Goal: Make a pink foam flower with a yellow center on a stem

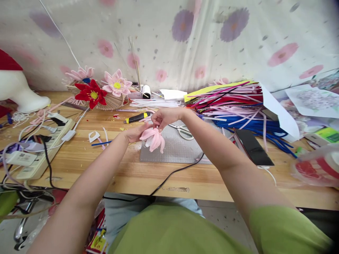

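Note:
A pale pink flower (153, 139) with drooping petals hangs upside down above the left part of the grey cutting mat (174, 155). My left hand (134, 133) has its fingers closed on the flower's left side. My right hand (164, 118) reaches over from above, its fingers pinched at the flower's upturned base. What the right fingertips hold there is too small to make out. Scissors (185, 132) lie on the mat just right of the flower. A black and yellow cutter knife (137, 117) rests behind my left hand.
Finished red (93, 94) and pink flowers (117, 84) stand at the back left. Bundles of coloured pipe cleaners (227, 97) lie at the back right, near a phone (254, 147) and plastic cup (317, 165). A power strip (45, 151) sits left; a black cable (172, 173) crosses the front.

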Demonstrator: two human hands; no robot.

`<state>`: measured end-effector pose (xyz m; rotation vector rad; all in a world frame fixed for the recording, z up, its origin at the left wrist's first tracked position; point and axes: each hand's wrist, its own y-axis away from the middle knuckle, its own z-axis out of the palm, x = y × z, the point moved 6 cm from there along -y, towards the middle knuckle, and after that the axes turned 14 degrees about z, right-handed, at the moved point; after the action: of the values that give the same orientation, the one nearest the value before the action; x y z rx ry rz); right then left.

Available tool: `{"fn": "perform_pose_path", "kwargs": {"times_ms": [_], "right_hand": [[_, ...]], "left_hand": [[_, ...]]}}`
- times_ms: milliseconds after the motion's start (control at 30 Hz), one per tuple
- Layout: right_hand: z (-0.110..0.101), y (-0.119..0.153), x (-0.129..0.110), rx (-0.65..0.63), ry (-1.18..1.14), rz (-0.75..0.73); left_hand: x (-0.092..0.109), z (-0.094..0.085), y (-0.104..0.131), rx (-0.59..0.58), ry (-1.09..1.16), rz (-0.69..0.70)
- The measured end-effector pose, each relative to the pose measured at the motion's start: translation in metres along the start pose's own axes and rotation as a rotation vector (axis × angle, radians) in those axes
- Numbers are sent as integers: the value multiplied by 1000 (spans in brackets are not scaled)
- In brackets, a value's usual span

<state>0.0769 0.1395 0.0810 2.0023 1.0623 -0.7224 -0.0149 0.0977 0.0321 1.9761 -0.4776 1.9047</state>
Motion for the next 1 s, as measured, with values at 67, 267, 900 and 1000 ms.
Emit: {"fn": "perform_pose_path", "kwargs": {"times_ms": [67,267,900,1000], "right_hand": [[-2,-5,0,87,173,50],[-21,-8,-3,305,312,106],[-25,-10,23,327,-228,173],[-25,-9,28,336,-422,201]], "left_hand": [[5,0,-4,-40,-144,32],[36,5,6,237,-882,108],[38,23,9,290,-1413,229],[42,30,13,367,-1454,281]]}}
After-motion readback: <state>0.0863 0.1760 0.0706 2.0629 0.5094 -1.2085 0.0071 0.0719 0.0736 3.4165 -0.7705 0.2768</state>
